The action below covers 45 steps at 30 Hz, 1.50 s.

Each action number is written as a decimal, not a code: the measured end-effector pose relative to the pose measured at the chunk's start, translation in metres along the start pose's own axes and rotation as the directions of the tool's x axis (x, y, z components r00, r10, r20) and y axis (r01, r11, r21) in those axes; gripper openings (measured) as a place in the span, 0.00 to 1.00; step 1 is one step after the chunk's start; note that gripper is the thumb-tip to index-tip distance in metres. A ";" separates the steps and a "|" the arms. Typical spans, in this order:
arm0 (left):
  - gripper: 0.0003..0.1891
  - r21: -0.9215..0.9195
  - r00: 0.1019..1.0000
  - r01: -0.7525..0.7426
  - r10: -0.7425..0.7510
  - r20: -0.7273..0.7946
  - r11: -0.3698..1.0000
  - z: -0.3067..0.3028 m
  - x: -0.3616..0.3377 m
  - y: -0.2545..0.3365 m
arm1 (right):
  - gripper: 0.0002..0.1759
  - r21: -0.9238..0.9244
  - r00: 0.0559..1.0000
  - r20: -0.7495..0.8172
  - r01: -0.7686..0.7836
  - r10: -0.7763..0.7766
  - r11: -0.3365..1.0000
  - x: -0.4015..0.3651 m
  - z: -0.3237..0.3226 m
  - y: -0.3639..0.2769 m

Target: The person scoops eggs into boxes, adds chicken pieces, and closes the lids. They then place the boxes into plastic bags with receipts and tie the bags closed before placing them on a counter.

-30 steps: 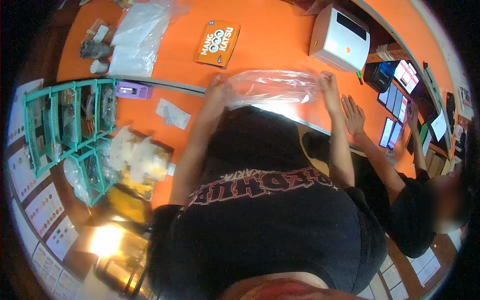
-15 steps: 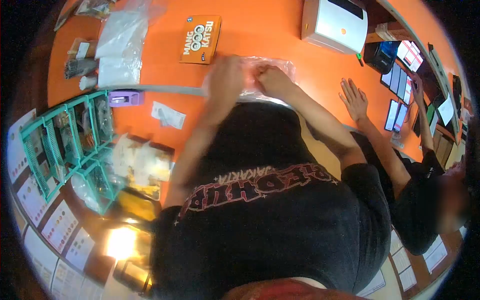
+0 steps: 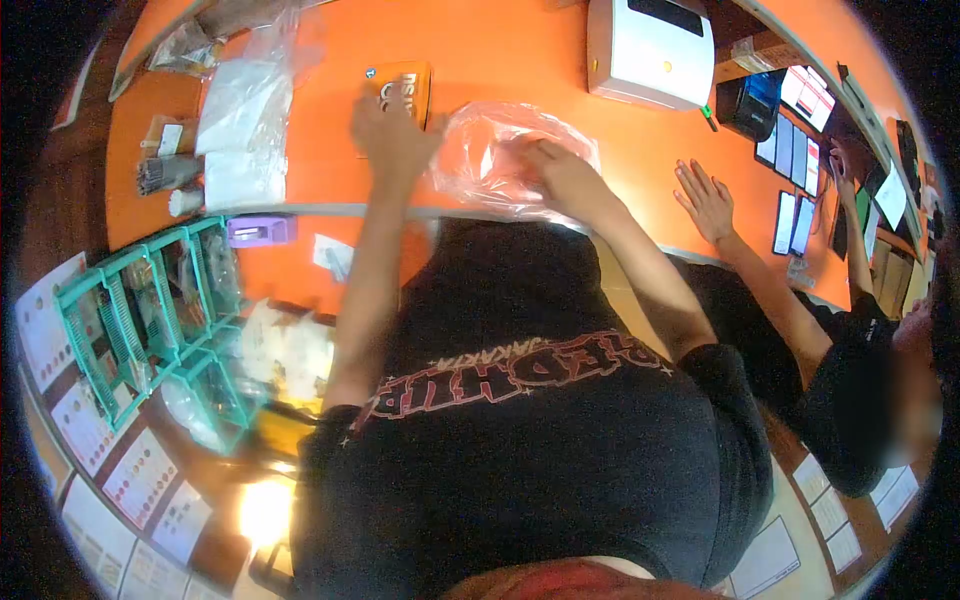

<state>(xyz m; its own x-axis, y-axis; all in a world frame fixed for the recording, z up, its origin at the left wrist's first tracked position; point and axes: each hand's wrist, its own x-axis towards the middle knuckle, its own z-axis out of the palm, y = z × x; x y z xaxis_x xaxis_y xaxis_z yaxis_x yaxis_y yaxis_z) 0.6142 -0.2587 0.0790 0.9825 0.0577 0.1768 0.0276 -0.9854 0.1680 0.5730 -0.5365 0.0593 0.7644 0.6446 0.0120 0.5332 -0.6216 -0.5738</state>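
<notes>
A small orange box [image 3: 417,82] with printed lettering lies on the orange table, partly covered by my left hand [image 3: 393,130]. The fingers of that hand are apart and reach over the box's near part. To the right, clear crinkled plastic wrap [image 3: 470,150] is spread at the table's near edge. My right hand [image 3: 560,178] is at the right part of the plastic, its fingers curled on it.
A white device [image 3: 650,50] stands at the back right. A co-worker's hand [image 3: 708,203] rests on the table beside several phones [image 3: 790,150]. At left are plastic bags [image 3: 240,120], a purple dispenser [image 3: 260,231] and a teal rack [image 3: 150,310].
My left hand has moved from the plastic up and left onto the orange box, and its fingers have spread. The plastic looks more spread out. My right hand stays at the plastic.
</notes>
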 end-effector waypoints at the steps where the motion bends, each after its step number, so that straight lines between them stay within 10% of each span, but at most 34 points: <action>1: 0.50 0.088 0.984 0.158 -0.164 0.066 0.983 0.000 0.009 -0.003 | 0.39 -0.028 0.995 -0.093 -0.025 0.023 0.999 -0.004 -0.011 -0.003; 4: 0.57 0.069 0.885 0.376 -0.381 0.267 0.924 0.007 0.027 -0.017 | 0.39 -0.135 0.825 -0.512 -0.352 0.239 0.926 -0.022 -0.041 -0.018; 8: 0.58 -0.163 0.892 0.393 -0.333 0.305 0.905 0.003 0.032 -0.034 | 0.49 0.254 0.622 0.030 -0.762 0.782 0.596 -0.059 -0.010 0.030; 14: 0.53 -0.011 0.910 0.236 -0.217 0.353 0.972 0.010 0.022 -0.020 | 0.44 0.415 0.619 0.066 -0.730 0.782 0.543 -0.066 0.014 0.026; 17: 0.48 -0.216 0.995 0.000 0.020 0.093 0.976 0.055 0.019 -0.050 | 0.42 0.381 0.647 0.025 -0.711 0.762 0.591 -0.061 0.019 0.030; 21: 0.44 0.013 0.990 -0.140 0.139 0.028 0.990 0.019 -0.006 -0.029 | 0.41 0.387 0.668 0.023 -0.692 0.744 0.609 -0.061 0.024 0.035; 30: 0.46 -0.234 0.953 -0.278 0.298 0.055 0.931 0.030 0.029 -0.089 | 0.40 0.357 0.698 0.027 -0.675 0.715 0.646 -0.057 0.011 0.023; 33: 0.47 0.098 0.992 0.027 -0.039 0.118 0.995 0.021 0.032 -0.068 | 0.39 0.399 0.697 -0.008 -0.655 0.717 0.642 -0.057 0.013 0.024; 36: 0.47 0.025 0.959 0.258 -0.259 0.118 0.966 0.026 0.045 -0.060 | 0.38 0.407 0.675 0.015 -0.678 0.738 0.612 -0.055 0.009 0.020; 40: 0.39 -0.113 0.994 0.068 -0.077 -0.072 0.991 0.009 0.040 -0.058 | 0.34 0.448 0.658 -0.023 -0.666 0.753 0.596 -0.057 0.020 0.035; 45: 0.39 -0.581 0.993 -0.053 0.105 0.057 0.812 -0.050 -0.009 0.055 | 0.24 0.592 0.602 0.173 -0.696 0.779 0.406 -0.050 0.015 0.022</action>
<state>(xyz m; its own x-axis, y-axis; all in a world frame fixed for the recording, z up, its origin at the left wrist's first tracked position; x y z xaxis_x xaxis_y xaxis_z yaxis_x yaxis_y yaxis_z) 0.5981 -0.3052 0.1355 0.9889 -0.0551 0.1383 -0.1361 -0.7101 0.6908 0.5407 -0.5755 0.0341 0.8133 -0.0193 -0.5815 -0.5299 -0.4373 -0.7266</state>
